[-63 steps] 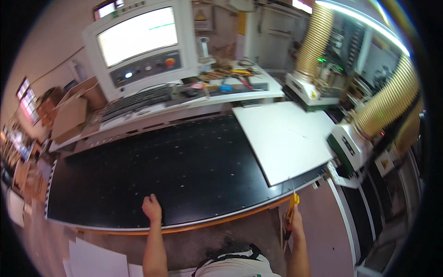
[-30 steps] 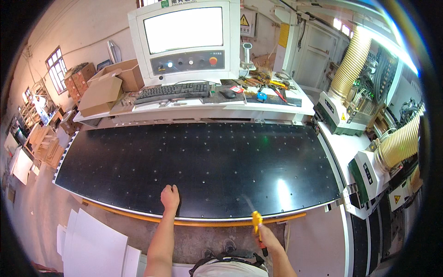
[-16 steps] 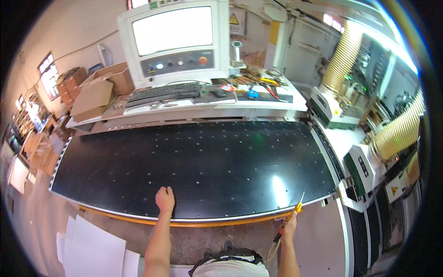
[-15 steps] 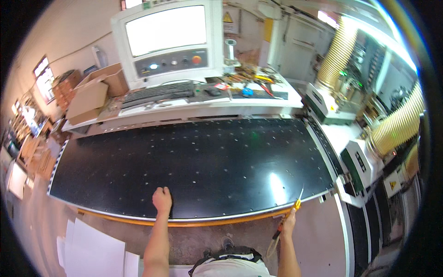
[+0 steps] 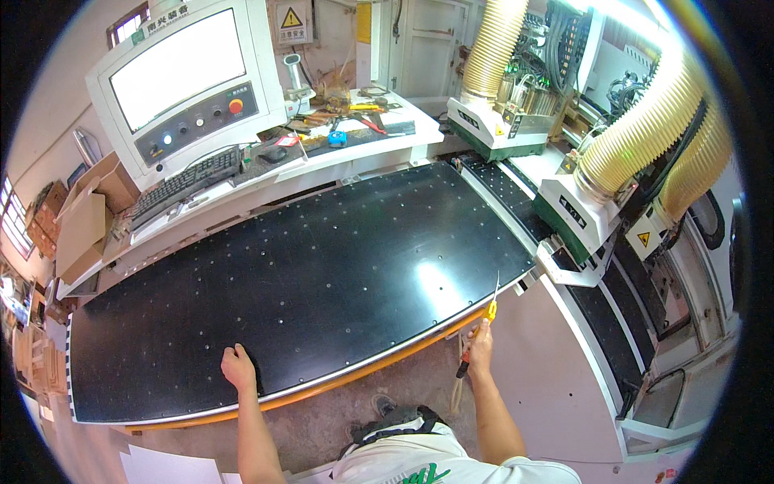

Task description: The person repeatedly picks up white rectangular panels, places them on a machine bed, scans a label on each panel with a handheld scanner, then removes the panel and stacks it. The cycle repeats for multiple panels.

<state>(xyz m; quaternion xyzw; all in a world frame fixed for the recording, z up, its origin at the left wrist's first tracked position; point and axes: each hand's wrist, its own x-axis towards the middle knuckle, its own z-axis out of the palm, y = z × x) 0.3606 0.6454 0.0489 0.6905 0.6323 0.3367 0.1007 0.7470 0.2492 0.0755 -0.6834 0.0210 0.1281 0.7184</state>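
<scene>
A: What is the person's left hand [image 5: 239, 368] doing?

B: It is resting flat, fingers loosely spread and gripping nothing, on the near edge of the large glossy black perforated tabletop [image 5: 322, 274].

A: And the right hand [image 5: 480, 340]?

B: Its grip is clamping on a slim air nozzle tool with an orange-yellow body and thin metal tip [image 5: 486, 313], which is pointing up just beside the tabletop's orange-trimmed front edge, towards its right end.

A: What is sitting farther back?

B: A black keyboard [image 5: 184, 179] is lying on the white console shelf, a big cream-cased monitor [image 5: 181, 77] is standing behind it, and ribbed yellow ducts [image 5: 645, 129] are curving over the machine at the right.
</scene>
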